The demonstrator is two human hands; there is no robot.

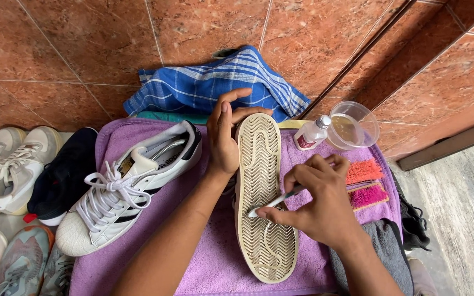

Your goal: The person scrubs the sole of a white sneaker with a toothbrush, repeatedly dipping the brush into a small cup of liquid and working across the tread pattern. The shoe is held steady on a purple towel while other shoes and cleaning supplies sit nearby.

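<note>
A white sneaker lies sole up (263,181) on a purple towel (215,257), its cream ribbed sole facing me. My left hand (224,137) grips the shoe's side near the heel end. My right hand (316,200) holds a small white toothbrush (272,204), and its bristle head rests on the middle of the sole. The matching white sneaker with black stripes (127,189) lies laced on the towel to the left.
A clear plastic bowl of liquid (352,125) and a small bottle (311,134) sit at the towel's far right. Orange and pink brushes (366,183) lie beside my right hand. A blue checked cloth (215,82) lies behind. Several other shoes (23,175) line the left.
</note>
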